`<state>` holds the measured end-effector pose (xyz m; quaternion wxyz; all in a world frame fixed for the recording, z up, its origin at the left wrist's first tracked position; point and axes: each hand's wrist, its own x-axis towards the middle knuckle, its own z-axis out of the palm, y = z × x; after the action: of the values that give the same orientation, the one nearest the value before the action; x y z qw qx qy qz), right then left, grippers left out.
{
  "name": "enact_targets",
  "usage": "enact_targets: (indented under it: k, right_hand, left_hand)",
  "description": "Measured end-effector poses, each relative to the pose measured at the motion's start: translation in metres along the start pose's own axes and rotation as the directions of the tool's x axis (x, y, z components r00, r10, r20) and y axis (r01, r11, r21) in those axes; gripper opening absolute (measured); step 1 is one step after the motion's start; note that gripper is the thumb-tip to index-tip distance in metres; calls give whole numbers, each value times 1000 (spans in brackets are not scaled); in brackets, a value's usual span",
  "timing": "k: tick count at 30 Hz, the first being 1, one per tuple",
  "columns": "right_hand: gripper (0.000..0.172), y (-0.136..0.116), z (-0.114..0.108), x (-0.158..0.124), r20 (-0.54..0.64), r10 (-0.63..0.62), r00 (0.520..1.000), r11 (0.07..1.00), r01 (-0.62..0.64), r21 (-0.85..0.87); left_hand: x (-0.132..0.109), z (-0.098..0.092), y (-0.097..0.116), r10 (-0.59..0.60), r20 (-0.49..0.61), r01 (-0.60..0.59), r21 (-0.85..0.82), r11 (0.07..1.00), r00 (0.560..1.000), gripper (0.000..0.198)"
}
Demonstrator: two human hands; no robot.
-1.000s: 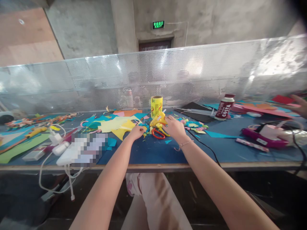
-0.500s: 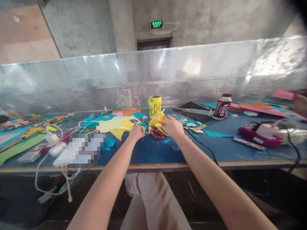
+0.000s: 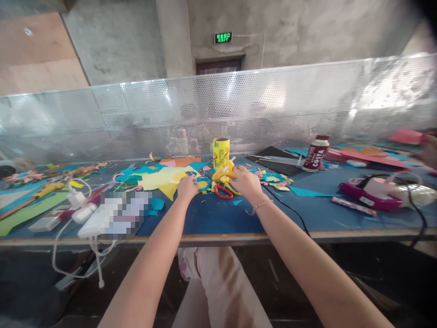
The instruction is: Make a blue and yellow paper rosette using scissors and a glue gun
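Note:
My right hand is closed round the grip of a yellow glue gun, whose black cord trails off toward the table's front edge. My left hand is curled, its fingers pressing on a small blue and yellow paper piece just left of the gun's nozzle. Red-handled scissors lie on the blue table between my hands. A yellow roll stands upright behind the gun. Yellow paper sheets lie to the left of my left hand.
A perforated metal screen runs along the table's back. At the left lie a white power bank with cables and paper scraps. A Costa bottle, black card and a pink tool sit at the right. Another person's hand shows far right.
My left hand has slid a little left and forward onto the small paper piece. My right hand and the glue gun have stayed in place.

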<state>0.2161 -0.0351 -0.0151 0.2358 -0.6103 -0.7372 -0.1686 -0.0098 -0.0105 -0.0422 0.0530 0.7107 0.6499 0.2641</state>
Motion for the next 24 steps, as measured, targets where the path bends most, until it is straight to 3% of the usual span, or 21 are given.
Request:
enact_targets:
  k: [3, 5, 17, 24]
  right_hand:
    - [34, 1, 2, 1, -8, 5, 1000, 1000, -5, 14]
    - [33, 1, 2, 1, -15, 6, 1000, 1000, -6, 18]
    - [33, -1, -2, 0, 26, 18, 999, 1000, -18, 14]
    - [36, -3, -3, 0, 55, 2, 998, 1000, -2, 8]
  left_hand:
    - [-6, -2, 3, -187, -48, 192, 163, 968, 981, 40]
    - [-8, -2, 5, -198, -8, 196, 188, 962, 980, 46]
    - [8, 14, -12, 53, 37, -55, 50, 997, 998, 28]
    - [11, 15, -10, 109, -40, -110, -21, 994, 993, 26]
